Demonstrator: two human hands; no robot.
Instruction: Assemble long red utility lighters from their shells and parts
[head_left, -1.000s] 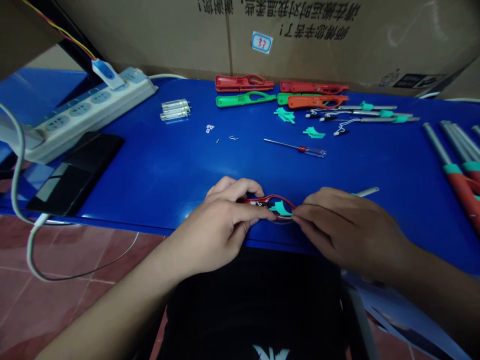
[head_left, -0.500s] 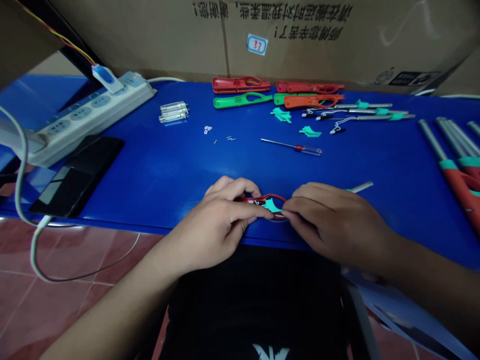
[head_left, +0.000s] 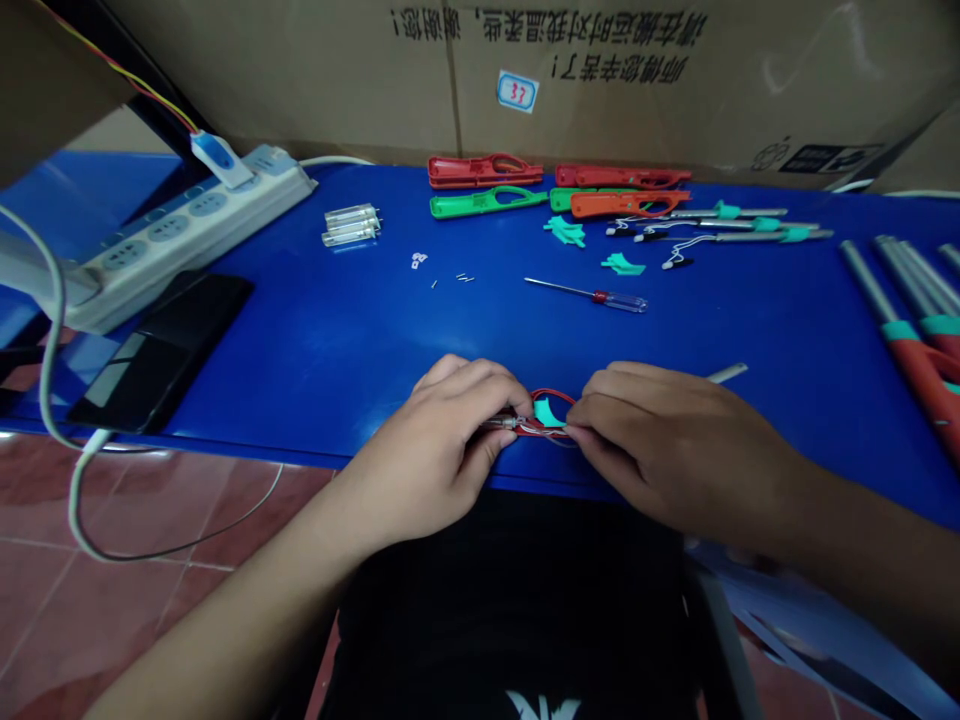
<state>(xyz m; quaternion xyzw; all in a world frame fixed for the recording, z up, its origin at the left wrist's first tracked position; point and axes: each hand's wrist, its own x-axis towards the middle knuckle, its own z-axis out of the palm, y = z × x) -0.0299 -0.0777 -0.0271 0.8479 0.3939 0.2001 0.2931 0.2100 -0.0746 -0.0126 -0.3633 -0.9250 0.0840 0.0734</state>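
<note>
One red plastic loop handle (head_left: 553, 398) sits pinched between your left hand (head_left: 442, 440) and your right hand (head_left: 667, 440), just above the near edge of the blue surface (head_left: 300, 380). A teal plastic insert (head_left: 547, 413) sits inside its loop, and a thin metal tip (head_left: 501, 423) shows at the end by your left hand. Your left thumb and fingers curl tightly round that end, while your right fingertips press on the other; neither hand has released. A slim metal rod (head_left: 727, 373) pokes out beyond your right hand, but you cannot tell whether it joins the handle.

This piece looks part-built: insert and metal are in place, though the closing of its halves is hidden by your fingers. Right of your right hand lies a batch of red handles with long metal shafts and teal collars (head_left: 922, 370), apparently finished. Ahead of your hands wait five loose shells in red, green and orange (head_left: 484, 203), teal inserts (head_left: 564, 231) and wired rods (head_left: 727, 213). Nearer lie a clear-handled screwdriver (head_left: 592, 295) and tiny screws (head_left: 463, 278). Further left of your left hand sit a power strip (head_left: 180, 225) and a black phone (head_left: 161, 350).
</note>
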